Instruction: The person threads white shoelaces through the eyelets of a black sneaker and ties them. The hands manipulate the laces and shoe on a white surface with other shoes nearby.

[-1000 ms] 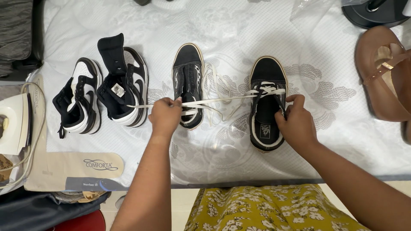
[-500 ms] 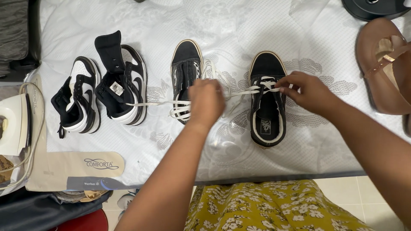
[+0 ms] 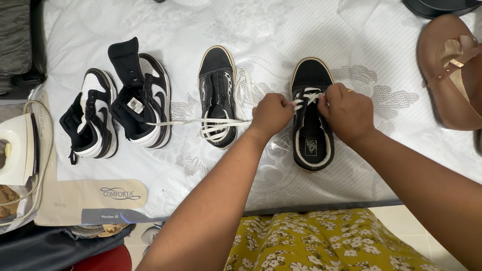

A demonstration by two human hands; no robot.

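Observation:
A black low sneaker (image 3: 312, 145) with a cream sole lies on the white mattress (image 3: 281, 35), toe pointing away from me. My left hand (image 3: 271, 115) pinches its white lace (image 3: 216, 122) at the shoe's left eyelets. That lace trails left across a second black sneaker (image 3: 217, 75) towards the high-tops. My right hand (image 3: 347, 113) grips the laced part over the tongue on the right side. Both hands sit right at the shoe's upper eyelets.
Two black-and-white high-top sneakers (image 3: 90, 113) (image 3: 143, 98) lie at the left. A brown handbag (image 3: 449, 70) sits at the right edge. A white clothes iron (image 3: 17, 148) with its cord and a beige insole (image 3: 90, 193) lie at the lower left.
My left hand has moved right from the middle sneaker to the right sneaker's eyelets, shortening the stretched lace. My right hand moved up from the shoe's side to its laces.

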